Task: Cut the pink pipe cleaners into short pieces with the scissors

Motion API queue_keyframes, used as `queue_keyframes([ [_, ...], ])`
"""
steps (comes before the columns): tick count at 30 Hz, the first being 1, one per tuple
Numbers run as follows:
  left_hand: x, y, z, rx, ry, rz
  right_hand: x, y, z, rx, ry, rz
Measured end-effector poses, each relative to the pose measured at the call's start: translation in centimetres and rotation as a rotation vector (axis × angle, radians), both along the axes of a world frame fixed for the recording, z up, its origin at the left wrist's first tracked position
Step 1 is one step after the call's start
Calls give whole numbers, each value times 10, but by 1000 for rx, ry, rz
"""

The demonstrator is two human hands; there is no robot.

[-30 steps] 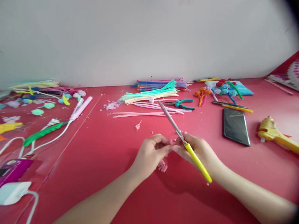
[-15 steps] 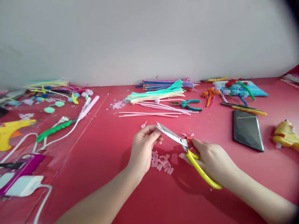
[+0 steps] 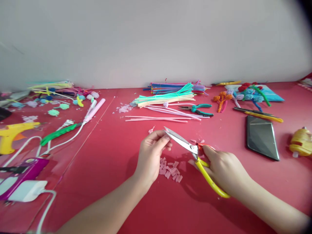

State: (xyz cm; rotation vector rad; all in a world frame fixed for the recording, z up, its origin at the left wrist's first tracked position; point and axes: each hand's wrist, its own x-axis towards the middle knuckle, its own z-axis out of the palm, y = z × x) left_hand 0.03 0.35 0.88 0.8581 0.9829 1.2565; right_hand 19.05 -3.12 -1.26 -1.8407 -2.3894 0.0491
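Red bench (image 3: 107, 152) stands against a plain pale grey wall (image 3: 136, 42). Pinched between thumb and finger of the left hand (image 3: 151, 156) is a small pale-pink fuzzy piece (image 3: 166, 129), mostly hidden; its full shape cannot be told. Judged very light, soft and easily crushed; best held by one edge, fingertips clear of the steel. Right hand (image 3: 226, 170) is closed round the handles of steel-bladed scissors with yellow and red grips (image 3: 181, 141), tips at the left fingertips. Scissors judged rigid and the heavier item; the grips are the proper hold. Between the hands, on the bench, lies a loose heap of short pink fuzzy cuttings (image 3: 174, 170), likely to scatter if brushed. Beyond lie thin pale-pink fuzzy stems (image 3: 156, 119), then teal-and-black-handled pliers (image 3: 201, 106). Farther right: a black rectangular phone (image 3: 262, 138) and a yellow plastic glue gun (image 3: 302, 141).
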Motion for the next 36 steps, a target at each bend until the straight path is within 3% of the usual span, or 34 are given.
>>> queue_keyframes([
  [21,-2,-1,1,31,37,16,3,-1,-5,98,-34,14],
  [29,2,-3,5,-19,15,-13,2,9,12,30,-5,-104],
  [33,5,-4,3,-57,3,-97,1,10,16,-61,144,-134],
  [36,7,-8,0,-102,45,-259,-4,8,20,-204,445,-130],
])
